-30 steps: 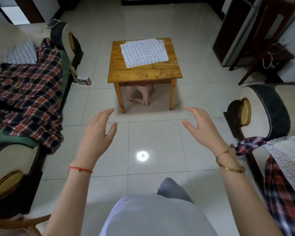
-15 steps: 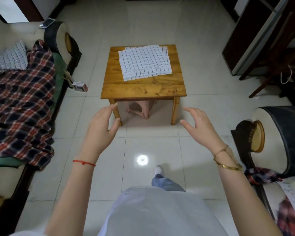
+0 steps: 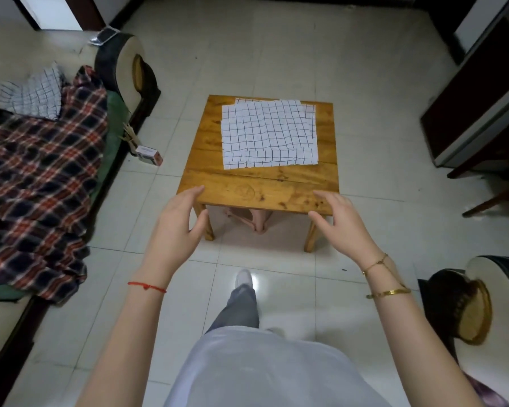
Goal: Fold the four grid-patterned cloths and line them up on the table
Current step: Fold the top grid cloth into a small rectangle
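White grid-patterned cloths (image 3: 269,133) lie flat and unfolded in an overlapping stack on the far half of a small wooden table (image 3: 256,189). How many lie in the stack I cannot tell. My left hand (image 3: 177,230) hovers open in front of the table's near left corner. My right hand (image 3: 341,221) hovers open in front of the near right corner. Both hands are empty and short of the cloths. Another grid-patterned cloth (image 3: 33,95) lies crumpled on the sofa at the left.
A sofa (image 3: 121,63) with a red plaid blanket (image 3: 39,177) runs along the left. A small box (image 3: 149,154) lies on the floor beside it. A pink stool (image 3: 253,220) stands under the table. An armchair (image 3: 479,301) is at the right, dark furniture (image 3: 476,92) behind it.
I have walked toward the table, which is now much closer. Both open hands have come forward to its near edge.
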A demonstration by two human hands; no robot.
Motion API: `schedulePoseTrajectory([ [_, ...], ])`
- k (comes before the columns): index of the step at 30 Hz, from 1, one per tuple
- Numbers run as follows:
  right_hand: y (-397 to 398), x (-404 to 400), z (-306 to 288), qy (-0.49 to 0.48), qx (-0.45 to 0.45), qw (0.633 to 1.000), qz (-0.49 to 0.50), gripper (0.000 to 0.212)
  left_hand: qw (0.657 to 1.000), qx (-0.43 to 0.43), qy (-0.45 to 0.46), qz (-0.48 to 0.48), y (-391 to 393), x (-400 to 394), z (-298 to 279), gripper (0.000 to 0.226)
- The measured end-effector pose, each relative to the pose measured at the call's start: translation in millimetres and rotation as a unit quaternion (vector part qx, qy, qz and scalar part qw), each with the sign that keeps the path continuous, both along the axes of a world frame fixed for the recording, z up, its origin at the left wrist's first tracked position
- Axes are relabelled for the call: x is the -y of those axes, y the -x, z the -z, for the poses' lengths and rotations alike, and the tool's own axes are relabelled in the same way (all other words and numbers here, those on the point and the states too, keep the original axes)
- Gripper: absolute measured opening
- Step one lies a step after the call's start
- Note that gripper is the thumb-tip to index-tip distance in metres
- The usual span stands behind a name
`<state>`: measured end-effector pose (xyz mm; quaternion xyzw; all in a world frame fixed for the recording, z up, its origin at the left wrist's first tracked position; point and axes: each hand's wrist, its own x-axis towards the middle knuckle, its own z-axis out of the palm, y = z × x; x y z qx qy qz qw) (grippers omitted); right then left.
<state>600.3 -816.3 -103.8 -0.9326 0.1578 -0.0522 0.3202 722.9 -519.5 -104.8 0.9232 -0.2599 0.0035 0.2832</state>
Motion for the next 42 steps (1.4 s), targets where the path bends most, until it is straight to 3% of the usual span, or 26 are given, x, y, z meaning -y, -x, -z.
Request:
schedulePoseTrajectory([
  [14,-217.7,59.1,45.1,-0.018,-0.029,0.998,0.049,0.042,0.999,0.011,0.011,0.049,-236.3,86.7,39.5,0.043],
  [24,-326.9,103.7,76.2,-0.032,-0.041,0.993,0.105,0.038,0.994,0.009,-0.043,0.096,-360.0,142.6,82.7,0.039],
  [42,-468.7,152.2,246.1,-0.025,-0.079,0.995,0.054,0.031,0.969,-0.128,-0.195,0.078,-495.2,209.5,261.1,0.045],
])
